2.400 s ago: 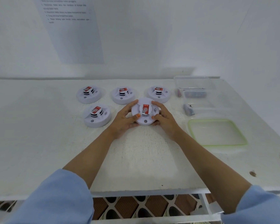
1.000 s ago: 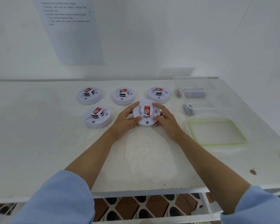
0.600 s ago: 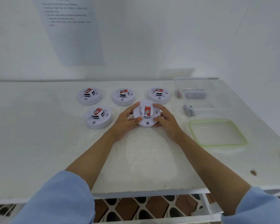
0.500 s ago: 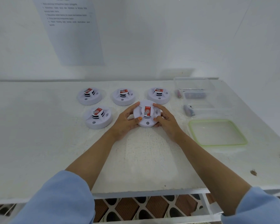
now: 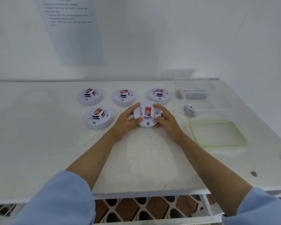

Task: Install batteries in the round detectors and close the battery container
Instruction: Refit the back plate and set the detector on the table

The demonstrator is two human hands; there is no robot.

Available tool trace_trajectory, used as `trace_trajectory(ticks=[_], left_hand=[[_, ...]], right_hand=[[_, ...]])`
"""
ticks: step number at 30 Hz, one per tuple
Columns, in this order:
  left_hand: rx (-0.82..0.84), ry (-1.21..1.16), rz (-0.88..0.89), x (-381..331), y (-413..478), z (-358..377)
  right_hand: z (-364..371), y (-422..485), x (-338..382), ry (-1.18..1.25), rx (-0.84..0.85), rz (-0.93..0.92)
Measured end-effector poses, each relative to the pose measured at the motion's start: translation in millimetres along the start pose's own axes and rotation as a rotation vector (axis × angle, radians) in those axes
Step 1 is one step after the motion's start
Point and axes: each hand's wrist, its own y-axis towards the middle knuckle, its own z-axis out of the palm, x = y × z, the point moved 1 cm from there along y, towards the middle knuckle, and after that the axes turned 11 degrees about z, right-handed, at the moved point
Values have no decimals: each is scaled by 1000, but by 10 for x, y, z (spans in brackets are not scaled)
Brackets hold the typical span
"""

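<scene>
- The round white plastic detector (image 5: 147,116) lies flat and face up on the matte, rough-surfaced white table (image 5: 39,143). It is a smooth disc with a raised, slotted hub at its centre.
- A red rectangular label tops the hub, with its long axis running away from the person toward the wall. A small dark round spot on the disc's rim faces the person.
- The left hand (image 5: 126,122) grips the detector's left edge. Its fingers (image 5: 133,109) curl over the far side and its thumb lies on the near top.
- The right hand (image 5: 167,123) grips the right edge the same way, its fingers (image 5: 159,108) curled round the rim.
- Four matching white round detectors sit near it. One (image 5: 98,117) is to its left, and three stand in a row just beyond it (image 5: 89,96), (image 5: 124,97), (image 5: 159,96).
- Right of the detector and farther back stands a clear rectangular plastic container (image 5: 201,85), open, holding cylindrical batteries (image 5: 189,111). Their number cannot be told.
- Right of the detector on the near side, a flat clear lid with a green rim (image 5: 217,133) lies on the table.
- Well beyond the detector, a printed paper sheet (image 5: 74,30) hangs on the wall, its text blurred.
</scene>
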Motion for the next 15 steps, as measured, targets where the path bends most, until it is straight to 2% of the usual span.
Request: trace_trajectory(ticks=[7,15], left_hand=[[-4,43,-8,4,14,0],[53,279,87,-26,18,37]], right_hand=[[0,-5,16,-22,-7,-1],[-61,14,64,-82,19,78]])
